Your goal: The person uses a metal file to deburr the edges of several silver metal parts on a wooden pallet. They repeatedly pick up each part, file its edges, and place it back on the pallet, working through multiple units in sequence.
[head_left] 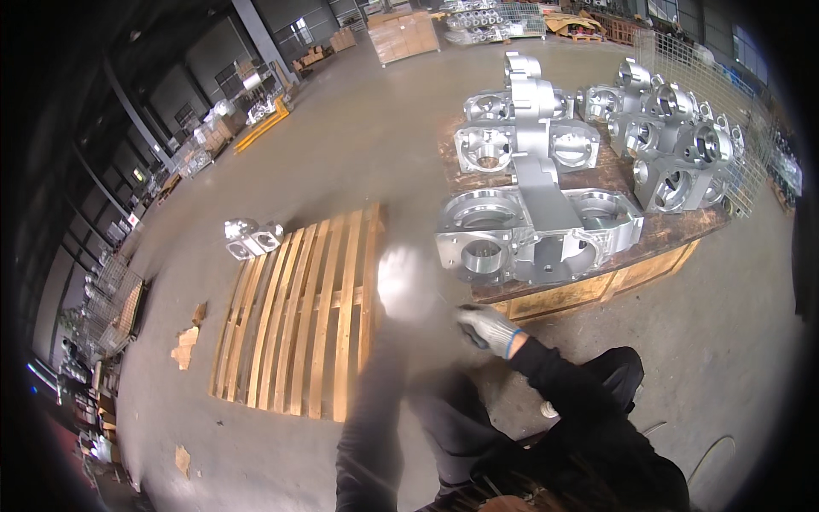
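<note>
Person's left hand (399, 283), gloved: blurred, fingers indistinct, contents undetermined | left sleeve (372, 427): blurred, cut by lower edge | right hand (488, 328): palm hidden, grasp unreadable | wooden pallet (328, 299): right edge partly behind left sleeve | rear castings (531, 98): partly hidden behind nearer castings (542, 192) | far-left stacked goods (213, 132): too small to identify

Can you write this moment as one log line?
left hand: blurred, near slatted pallet | right hand: gloved, fingers curled, near wooden platform | silvery castings: on wooden platform

Left hand (401, 283) blurred, left arm (373, 427) extended forward, right hand (488, 329) gloved, partly curled
</note>
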Motion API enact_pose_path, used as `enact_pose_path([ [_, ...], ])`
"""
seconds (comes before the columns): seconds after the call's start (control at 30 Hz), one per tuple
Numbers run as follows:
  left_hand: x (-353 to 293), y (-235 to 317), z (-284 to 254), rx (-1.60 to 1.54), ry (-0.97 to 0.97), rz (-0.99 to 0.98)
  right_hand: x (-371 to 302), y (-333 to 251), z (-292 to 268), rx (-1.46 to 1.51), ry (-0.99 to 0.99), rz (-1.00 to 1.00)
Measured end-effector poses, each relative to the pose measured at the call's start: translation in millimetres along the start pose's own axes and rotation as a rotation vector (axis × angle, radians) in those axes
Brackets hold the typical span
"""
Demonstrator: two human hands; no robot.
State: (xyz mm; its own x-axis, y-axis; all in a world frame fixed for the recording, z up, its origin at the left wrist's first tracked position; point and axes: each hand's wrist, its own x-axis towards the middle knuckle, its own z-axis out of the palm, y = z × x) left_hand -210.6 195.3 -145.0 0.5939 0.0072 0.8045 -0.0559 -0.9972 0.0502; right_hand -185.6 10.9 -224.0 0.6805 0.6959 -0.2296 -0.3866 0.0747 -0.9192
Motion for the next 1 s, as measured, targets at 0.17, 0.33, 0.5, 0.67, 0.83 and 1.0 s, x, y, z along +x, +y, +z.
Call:
enact_pose_path([
  [0.17, 57.0, 6.9, 19.1, -0.044, -0.665, -0.033, 37.0, 5.1, 26.8, 0.835, 0.094, 0.051],
  [0.33, 71.1, 11.9, 23.2, -0.076, -0.729, -0.062, 46.4, 29.0, 18.4, 1.050, -0.323, -0.058],
  [0.5, 70.1, 6.8, 27.6, -0.088, -0.769, -0.103, 52.6, 48.7, 22.7, 0.996, -0.386, -0.243],
  [0.67, 61.8, 2.7, 27.8, -0.114, -0.642, -0.015, 28.1, 27.8, 30.6, 1.196, -0.305, -0.040],
  [0.83, 63.2, 2.3, 33.0, -0.034, -0.672, -0.082, 30.9, 8.8, 32.2, 0.894, -0.023, -0.074],
  [1.0, 64.4, 0.3, 31.2, -0.042, -0.636, -0.064, -56.6, 42.0, -10.1, 0.034, 0.091, -0.084],
])
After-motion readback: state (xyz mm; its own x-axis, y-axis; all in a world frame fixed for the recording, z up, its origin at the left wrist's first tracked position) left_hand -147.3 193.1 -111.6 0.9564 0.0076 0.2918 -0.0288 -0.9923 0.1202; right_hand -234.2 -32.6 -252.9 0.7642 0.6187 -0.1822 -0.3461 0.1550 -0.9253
